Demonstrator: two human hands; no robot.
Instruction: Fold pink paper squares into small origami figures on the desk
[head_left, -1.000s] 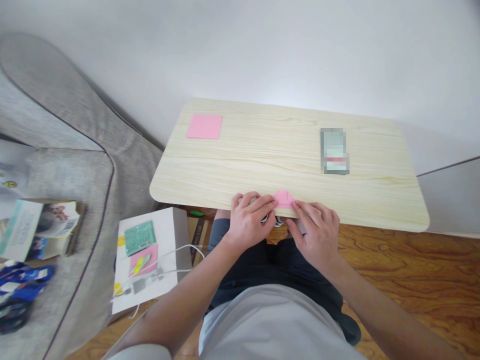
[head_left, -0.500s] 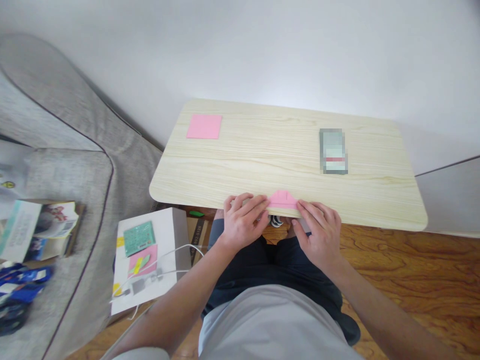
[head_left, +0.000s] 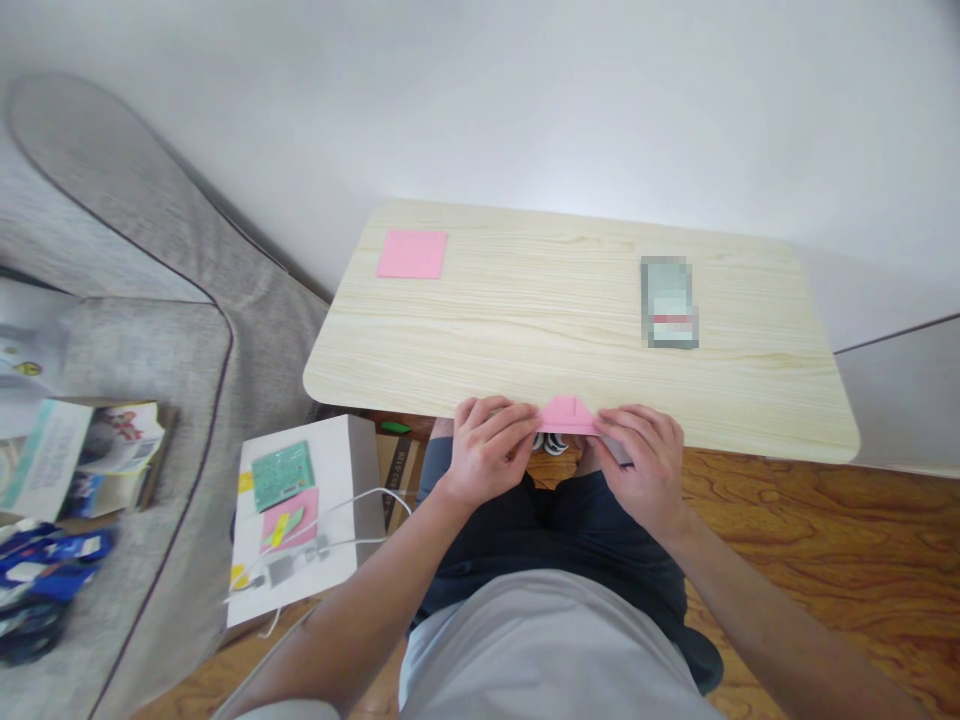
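A folded piece of pink paper (head_left: 568,413) lies at the front edge of the pale wooden table (head_left: 510,310), its upper part tapering like a trapezoid. My left hand (head_left: 491,450) pinches its left end, fingers bent over the table edge. At the right end, my right hand (head_left: 643,460) grips it the same way, with the thumb below. Both sets of fingertips cover the paper's ends. Farther back on the left of the table rests a flat stack of pink square paper (head_left: 412,254).
A blurred-out greenish packet (head_left: 669,302) lies on the table's right half. Left of my legs stands a white box (head_left: 330,570) bearing a green packet (head_left: 282,476), pink paper and a white cable. A grey sofa (head_left: 172,330) holds books and blue items.
The folded pink paper has shifted slightly toward me, its lower strip now reaching the table's edge. Both hands keep their hold and have moved down a little with it.
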